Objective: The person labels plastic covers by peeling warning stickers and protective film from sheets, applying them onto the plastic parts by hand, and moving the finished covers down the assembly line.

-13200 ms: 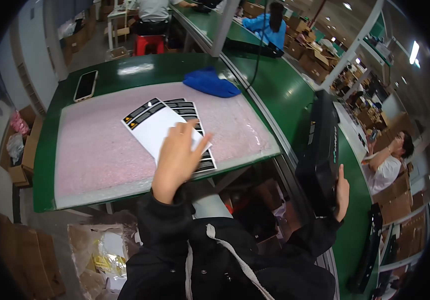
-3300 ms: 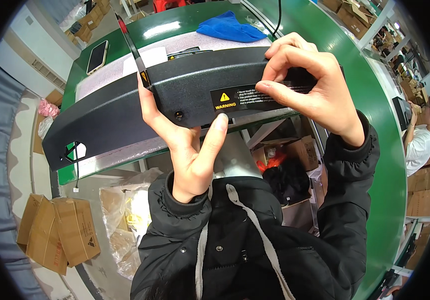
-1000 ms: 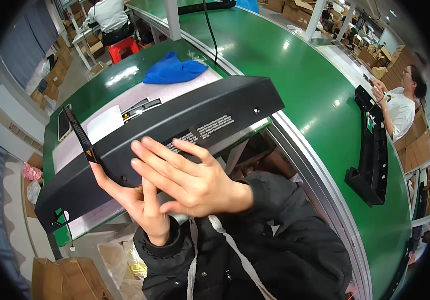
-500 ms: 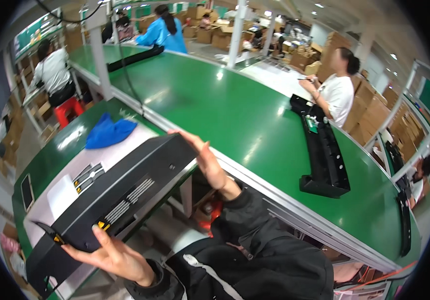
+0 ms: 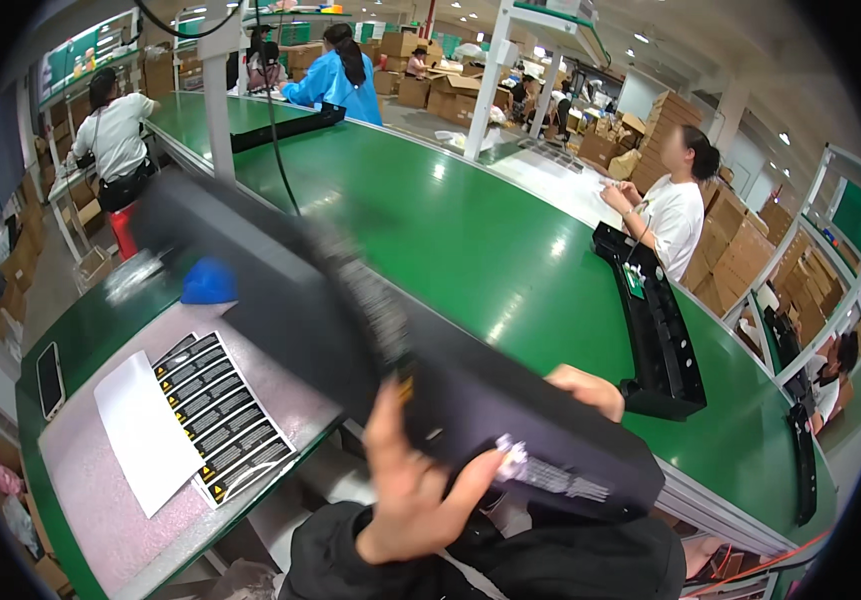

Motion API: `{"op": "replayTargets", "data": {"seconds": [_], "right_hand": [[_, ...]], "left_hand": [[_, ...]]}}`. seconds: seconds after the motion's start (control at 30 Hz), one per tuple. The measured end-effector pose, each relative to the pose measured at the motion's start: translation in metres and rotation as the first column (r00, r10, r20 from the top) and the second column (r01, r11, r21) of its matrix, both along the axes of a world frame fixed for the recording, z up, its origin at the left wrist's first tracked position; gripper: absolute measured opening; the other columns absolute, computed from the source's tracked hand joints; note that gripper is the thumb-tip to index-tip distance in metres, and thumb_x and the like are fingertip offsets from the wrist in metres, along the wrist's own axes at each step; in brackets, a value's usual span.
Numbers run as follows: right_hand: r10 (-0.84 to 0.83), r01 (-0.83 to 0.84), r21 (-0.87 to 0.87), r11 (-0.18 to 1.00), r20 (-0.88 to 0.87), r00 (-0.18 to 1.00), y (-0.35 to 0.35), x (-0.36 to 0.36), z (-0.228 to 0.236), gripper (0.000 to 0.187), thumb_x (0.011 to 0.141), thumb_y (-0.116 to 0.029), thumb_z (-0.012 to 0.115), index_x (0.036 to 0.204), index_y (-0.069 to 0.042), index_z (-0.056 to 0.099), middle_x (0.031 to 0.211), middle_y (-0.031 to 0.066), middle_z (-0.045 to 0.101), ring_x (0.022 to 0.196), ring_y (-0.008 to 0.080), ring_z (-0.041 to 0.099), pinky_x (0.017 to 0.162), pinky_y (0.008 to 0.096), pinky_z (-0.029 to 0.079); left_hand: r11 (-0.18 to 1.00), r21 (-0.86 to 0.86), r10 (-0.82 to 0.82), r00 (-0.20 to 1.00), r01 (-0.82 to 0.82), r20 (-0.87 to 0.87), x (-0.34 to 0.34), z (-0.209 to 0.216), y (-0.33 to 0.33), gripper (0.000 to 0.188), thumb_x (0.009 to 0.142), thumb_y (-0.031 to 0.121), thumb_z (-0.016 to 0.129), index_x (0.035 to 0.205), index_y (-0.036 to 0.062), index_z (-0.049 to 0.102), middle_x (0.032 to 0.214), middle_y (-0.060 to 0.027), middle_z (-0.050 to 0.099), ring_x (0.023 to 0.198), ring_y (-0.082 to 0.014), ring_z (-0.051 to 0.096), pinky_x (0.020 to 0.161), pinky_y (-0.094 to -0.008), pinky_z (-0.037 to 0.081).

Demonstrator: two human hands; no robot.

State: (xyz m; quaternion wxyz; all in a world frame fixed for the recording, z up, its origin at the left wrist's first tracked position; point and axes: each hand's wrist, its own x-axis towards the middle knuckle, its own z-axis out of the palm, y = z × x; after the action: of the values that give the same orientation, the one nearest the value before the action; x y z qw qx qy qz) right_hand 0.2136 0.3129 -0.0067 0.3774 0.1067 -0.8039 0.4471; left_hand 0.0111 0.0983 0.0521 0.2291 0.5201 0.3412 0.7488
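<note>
A long black housing (image 5: 300, 310), blurred by motion, is held in the air, slanting from the upper left down to the lower right. Labels with pale print and a yellow mark show on its face. My left hand (image 5: 415, 490) grips its near side, the thumb and a finger pressed against the face. Behind the far edge, toward the right end, my right hand (image 5: 588, 390) holds on; only part of it shows, and the rest is hidden by the housing.
On the bench at left lie black label sheets (image 5: 225, 410), a white sheet (image 5: 145, 430), a blue cloth (image 5: 209, 282) and a phone (image 5: 50, 380). Another black housing (image 5: 655, 340) rests on the green conveyor (image 5: 490, 240). A hanging cable (image 5: 275, 130) is near. A person (image 5: 670, 205) stands across.
The housing has been lifted off the bench and swung round to the right, over the conveyor's edge. Both hands moved right with it, uncovering the label sheets.
</note>
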Motion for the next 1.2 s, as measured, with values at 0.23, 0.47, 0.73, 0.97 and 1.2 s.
{"op": "replayTargets", "data": {"seconds": [0.23, 0.47, 0.73, 0.97, 1.2], "right_hand": [[-0.402, 0.494, -0.341, 0.799, 0.307, 0.863, 0.016, 0.059, -0.002, 0.047, 0.091, -0.039, 0.043, 0.083, 0.005, 0.058, 0.080, 0.0175, 0.057, 0.076, 0.0218, 0.054, 0.067, 0.0354, 0.041], [-0.671, 0.891, -0.135, 0.433, 0.612, 0.419, 0.083, 0.010, 0.042, 0.061, 0.090, -0.051, 0.046, 0.065, 0.002, 0.062, 0.062, 0.0103, 0.057, 0.060, 0.0150, 0.053, 0.054, 0.0323, 0.040], [-0.832, 0.848, 0.523, 0.089, 0.507, -0.225, 0.209, -0.106, 0.028, 0.067, 0.084, -0.059, 0.041, 0.104, 0.001, 0.064, 0.110, 0.0231, 0.060, 0.108, 0.0390, 0.055, 0.094, 0.0405, 0.042], [-0.800, 0.809, 0.585, -0.061, 0.456, -0.390, 0.225, -0.131, 0.008, 0.058, 0.082, -0.055, 0.047, 0.104, -0.005, 0.066, 0.106, 0.0215, 0.062, 0.105, 0.0369, 0.057, 0.088, 0.0429, 0.045], [-0.883, 0.711, 0.621, 0.330, -0.064, 0.466, 0.131, -0.238, 0.096, 0.032, 0.084, -0.030, 0.057, 0.094, -0.001, 0.060, 0.098, 0.0167, 0.060, 0.091, 0.0328, 0.059, 0.076, 0.0393, 0.048]], "left_hand": [[0.850, 0.036, -0.506, 0.795, 0.526, 0.336, -0.010, 0.006, 0.086, 0.075, 0.092, 0.008, 0.050, 0.145, 0.0086, -0.002, 0.149, -0.0147, 0.010, 0.125, -0.0240, 0.037, 0.096, -0.0376, 0.039], [0.981, -0.193, -0.004, 0.995, 0.024, 0.103, -0.044, -0.024, 0.051, 0.072, 0.094, 0.012, 0.044, 0.144, 0.0133, -0.008, 0.129, -0.0206, 0.039, 0.113, -0.0247, 0.047, 0.096, -0.0355, 0.038], [0.873, -0.463, 0.207, 0.976, -0.150, 0.073, -0.103, -0.052, -0.092, 0.063, 0.092, 0.008, 0.048, 0.144, 0.0093, 0.012, 0.124, -0.0178, 0.043, 0.104, -0.0220, 0.050, 0.087, -0.0336, 0.044], [0.666, -0.652, 0.306, 0.930, -0.363, -0.205, -0.159, -0.042, -0.180, 0.050, 0.096, 0.012, 0.045, 0.137, 0.0034, 0.018, 0.110, -0.0146, 0.054, 0.099, -0.0216, 0.055, 0.086, -0.0323, 0.043], [0.640, -0.547, 0.178, 0.797, -0.540, -0.577, -0.215, -0.019, -0.111, 0.060, 0.090, 0.008, 0.051, 0.142, 0.0098, 0.020, 0.109, -0.0151, 0.050, 0.099, -0.0203, 0.051, 0.083, -0.0306, 0.044]]}}
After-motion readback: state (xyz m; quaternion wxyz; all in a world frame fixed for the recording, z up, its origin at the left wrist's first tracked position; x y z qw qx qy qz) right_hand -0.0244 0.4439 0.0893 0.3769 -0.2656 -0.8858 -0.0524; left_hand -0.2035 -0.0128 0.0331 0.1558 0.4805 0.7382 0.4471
